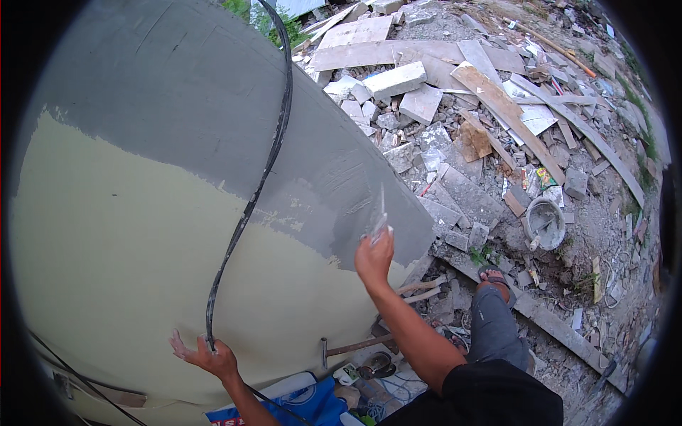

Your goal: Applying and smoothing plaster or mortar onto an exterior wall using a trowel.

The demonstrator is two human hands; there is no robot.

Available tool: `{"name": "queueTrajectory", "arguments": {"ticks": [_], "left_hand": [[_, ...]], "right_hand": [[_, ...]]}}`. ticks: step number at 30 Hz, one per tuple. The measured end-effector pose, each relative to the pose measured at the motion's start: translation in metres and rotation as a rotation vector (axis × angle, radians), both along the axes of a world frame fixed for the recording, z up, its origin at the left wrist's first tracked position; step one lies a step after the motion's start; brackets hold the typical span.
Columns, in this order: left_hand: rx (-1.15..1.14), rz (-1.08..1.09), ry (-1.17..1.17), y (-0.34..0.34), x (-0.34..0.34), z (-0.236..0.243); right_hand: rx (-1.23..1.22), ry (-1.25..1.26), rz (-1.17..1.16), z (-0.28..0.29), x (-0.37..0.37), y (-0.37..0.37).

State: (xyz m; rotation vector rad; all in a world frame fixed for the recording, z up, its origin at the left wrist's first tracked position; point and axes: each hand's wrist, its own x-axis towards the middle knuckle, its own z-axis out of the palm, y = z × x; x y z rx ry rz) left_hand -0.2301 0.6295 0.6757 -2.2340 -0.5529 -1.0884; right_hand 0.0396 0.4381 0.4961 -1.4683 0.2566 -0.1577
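Apparently to keep the black cable (266, 170) off the wall (114, 234), the left hand (213, 357), fingers partly spread, grips it near the thumb; the right hand (374, 255), curled closed, holds a thin-bladed tool (381, 213) at the wall's grey coating (177, 92), above pale yellow. Outdoor rubble (465, 192) lies beyond the wall.

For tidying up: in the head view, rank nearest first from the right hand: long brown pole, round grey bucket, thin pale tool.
1. Thin pale tool: held in the right hand.
2. Round grey bucket: on the ground, right.
3. Long brown pole, orange-ended: upper right.
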Motion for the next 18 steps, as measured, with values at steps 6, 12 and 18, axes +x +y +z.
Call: {"name": "queueTrajectory", "arguments": {"ticks": [6,12,18], "left_hand": [[0.0,-0.128,-0.024,0.043,0.013,0.0],[0.045,-0.146,-0.026,0.051,0.012,-0.003],[-0.021,-0.083,-0.021,0.052,0.001,-0.002]], "right_hand": [[0.223,0.225,0.059,0.008,0.08,-0.015],[-0.182,-0.464,-0.01,0.088,0.015,0.023],[-0.164,-0.616,0.142,0.067,0.008,-0.006]]}}
